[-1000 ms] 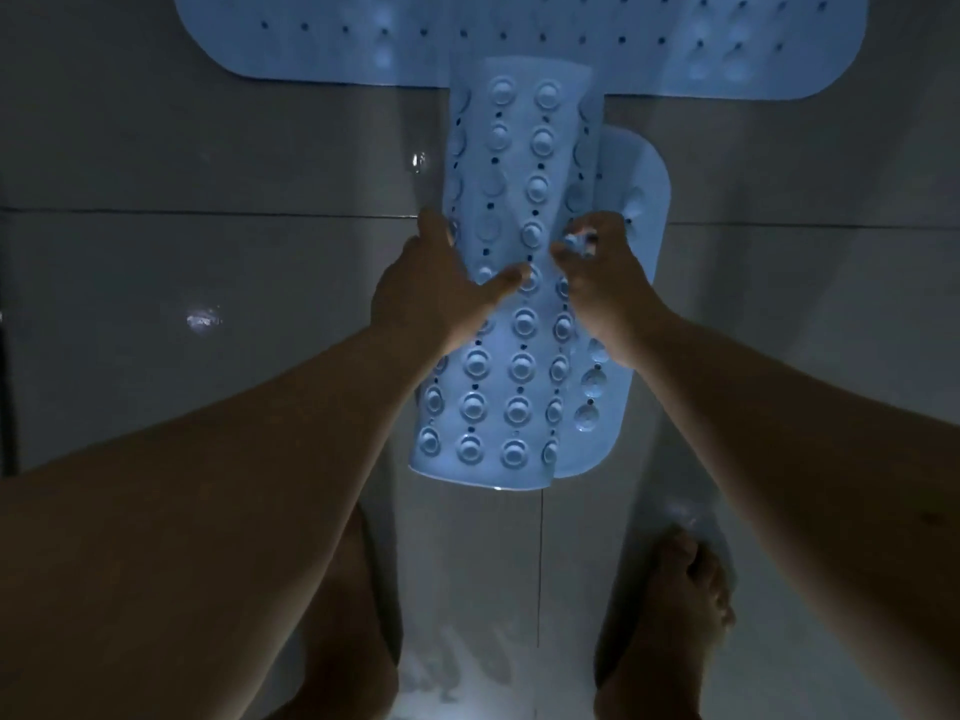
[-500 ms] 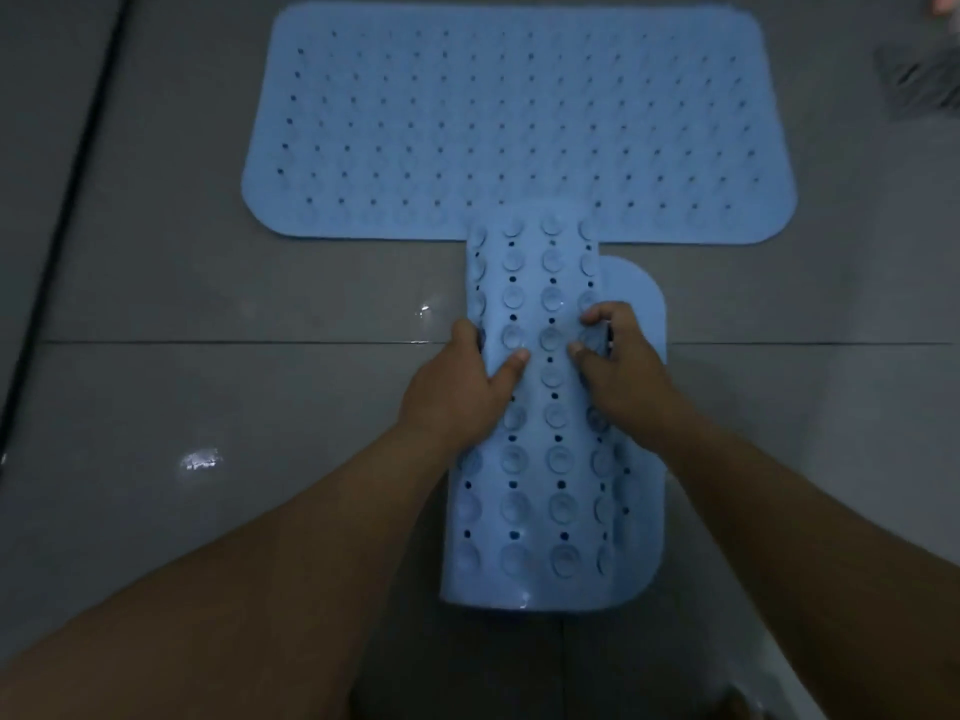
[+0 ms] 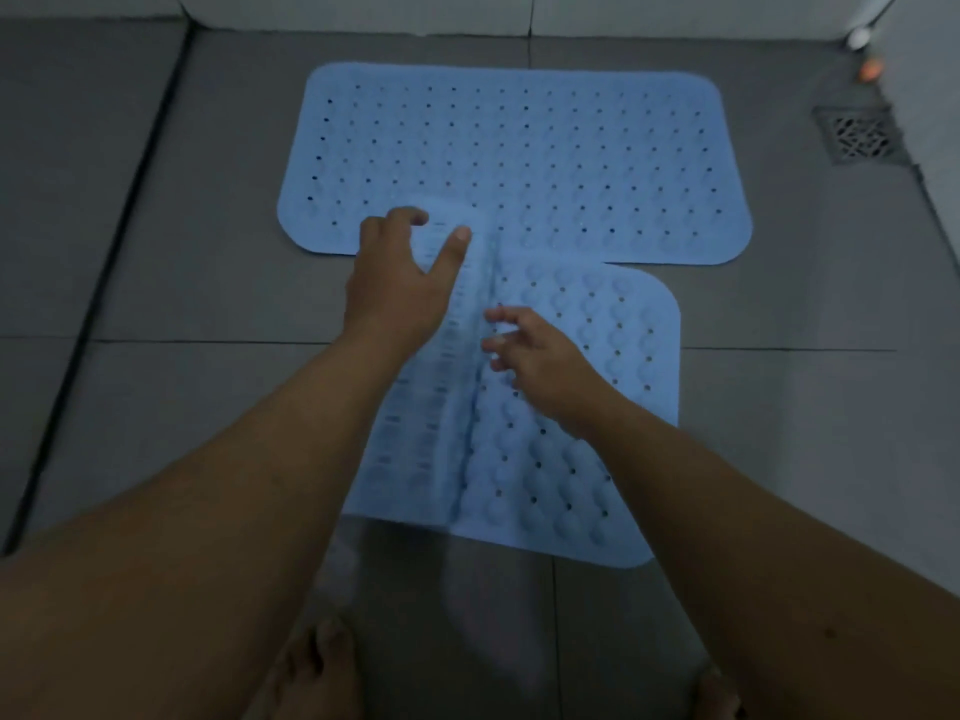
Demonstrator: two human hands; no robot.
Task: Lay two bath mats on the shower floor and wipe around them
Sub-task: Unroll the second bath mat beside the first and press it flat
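One light blue bath mat (image 3: 519,148) lies flat across the grey shower floor (image 3: 208,304), its long side left to right. A second blue mat (image 3: 571,407) lies lengthwise below it, its right half flat with bumps up. Its left flap (image 3: 431,407) stands raised and blurred, showing the suction-cup side. My left hand (image 3: 400,283) grips the top of that flap, thumb and fingers around its edge. My right hand (image 3: 535,356) hovers over the mat's fold line, fingers spread, holding nothing. The far end of the second mat overlaps the first mat's near edge.
A square metal floor drain (image 3: 860,135) sits at the far right by the wall. A small orange object (image 3: 870,70) lies in the far right corner. White wall tiles (image 3: 363,7) run along the back. My bare feet (image 3: 317,672) stand at the bottom edge.
The second mat was folded narrow under both hands. Now its right half lies spread flat, my left hand pulls the left flap outward, and my right hand has let go.
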